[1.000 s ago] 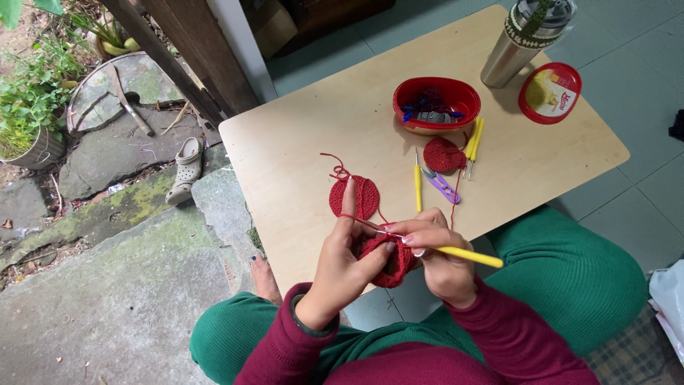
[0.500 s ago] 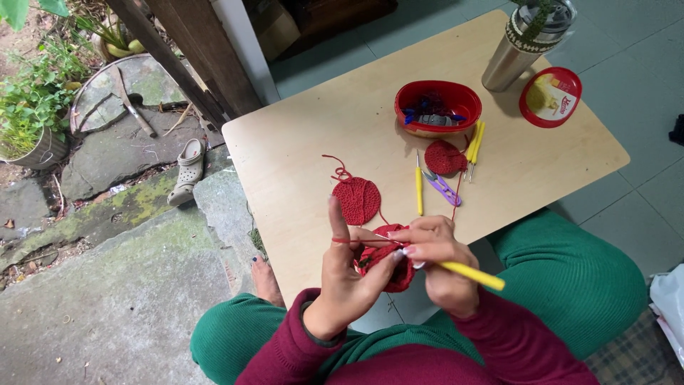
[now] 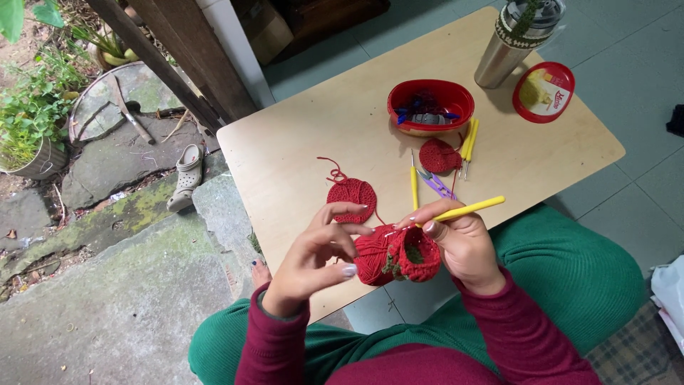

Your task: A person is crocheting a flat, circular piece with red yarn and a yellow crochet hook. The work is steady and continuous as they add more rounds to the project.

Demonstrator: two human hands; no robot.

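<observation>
- Left hand: fingers curled round the near side of a red crocheted piece, thumb pressed to its side, index finger raised with red yarn running over it.
- Right hand: fingers pinched on a yellow crochet hook, and also steadying the far edge of the crocheted piece. Hook handle angles up and away from the piece; its tip is hidden at the work.
- Crocheted piece: cup-shaped, open mouth showing a dark green patch inside. Held between both hands, at the near edge of the pale wooden surface, over the green-clad lap.
- Beyond the piece on the surface: a flat red crocheted disc with a loose yarn tail.
- Farther from the piece, past the disc: a smaller red crocheted bit, with spare yellow hooks just beside it, and a purple tool between.
- Far side from the piece: a red oval tub of odds and ends, a red lid, a steel tumbler.
</observation>
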